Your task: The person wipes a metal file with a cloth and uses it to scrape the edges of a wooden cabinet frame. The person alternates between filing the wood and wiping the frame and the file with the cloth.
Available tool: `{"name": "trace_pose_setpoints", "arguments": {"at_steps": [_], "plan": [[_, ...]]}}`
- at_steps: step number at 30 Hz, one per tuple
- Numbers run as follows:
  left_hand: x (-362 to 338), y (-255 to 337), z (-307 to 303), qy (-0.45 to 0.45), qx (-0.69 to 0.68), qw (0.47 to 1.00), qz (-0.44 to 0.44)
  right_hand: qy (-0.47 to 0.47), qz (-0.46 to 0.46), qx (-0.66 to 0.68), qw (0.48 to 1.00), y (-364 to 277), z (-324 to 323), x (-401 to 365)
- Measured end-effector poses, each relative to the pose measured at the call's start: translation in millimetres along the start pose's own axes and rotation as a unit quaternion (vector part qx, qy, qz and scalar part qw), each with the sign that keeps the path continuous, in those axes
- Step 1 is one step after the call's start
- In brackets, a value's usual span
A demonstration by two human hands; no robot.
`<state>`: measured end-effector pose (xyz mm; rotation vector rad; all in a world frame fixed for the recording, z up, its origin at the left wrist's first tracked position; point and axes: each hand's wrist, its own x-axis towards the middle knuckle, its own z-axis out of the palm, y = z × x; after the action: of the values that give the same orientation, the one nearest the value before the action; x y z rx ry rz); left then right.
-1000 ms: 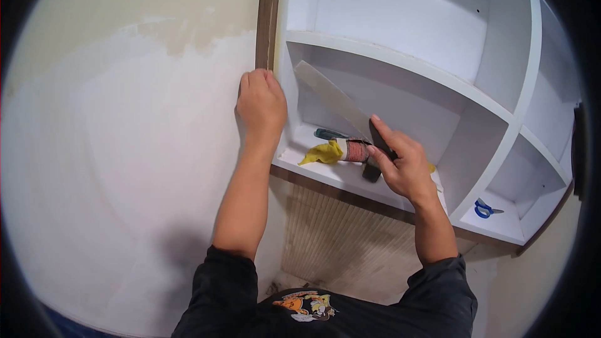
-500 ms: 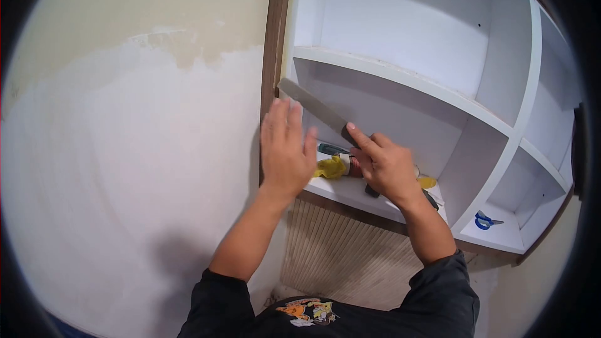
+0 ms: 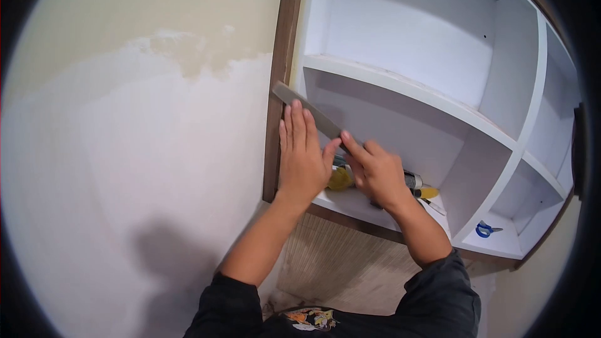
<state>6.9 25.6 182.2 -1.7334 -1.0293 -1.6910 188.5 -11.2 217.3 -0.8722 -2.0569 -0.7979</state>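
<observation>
A long, flat grey file [image 3: 323, 122] slants across the left front edge of the white shelf unit [image 3: 375, 76]. Its tip lies over the brown wood-look trim [image 3: 283, 44]. My right hand [image 3: 379, 176] is wrapped round the handle end, with the index finger stretched along the top. The handle itself is mostly hidden in that hand. My left hand [image 3: 303, 161] is flat with its fingers extended, the fingertips against the file near the trim and the thumb close to my right index finger.
Behind my hands, the lower shelf holds a yellow item [image 3: 340, 179], a yellow-ended tool [image 3: 427, 193] and other partly hidden things. Blue-handled scissors [image 3: 486, 230] lie in the lower right compartment. To the left stands a wall [image 3: 156, 150] with white patching over beige.
The file's tip has shifted left over the trim. My left fingers, lower beside the trim before, now rest against the file. The whole view has shifted slightly.
</observation>
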Motion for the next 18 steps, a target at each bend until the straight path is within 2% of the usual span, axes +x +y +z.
{"name": "trace_pose_setpoints", "arguments": {"at_steps": [2, 8, 11, 18], "plan": [[-18, 2, 4, -0.008, -0.026, 1.000, 0.004, 0.005, 0.000, 0.007, 1.000, 1, 2, -3], [11, -5, 7, 0.028, -0.012, 0.999, 0.016, 0.022, -0.012, 0.006, 1.000, 2, 4, 15], [-21, 3, 9, 0.009, -0.050, 0.999, 0.017, 0.020, -0.019, 0.008, 1.000, 6, 6, -7], [29, 2, 1, -0.005, 0.002, 1.000, 0.019, 0.037, -0.025, -0.001, 0.999, 14, -4, 32]]}}
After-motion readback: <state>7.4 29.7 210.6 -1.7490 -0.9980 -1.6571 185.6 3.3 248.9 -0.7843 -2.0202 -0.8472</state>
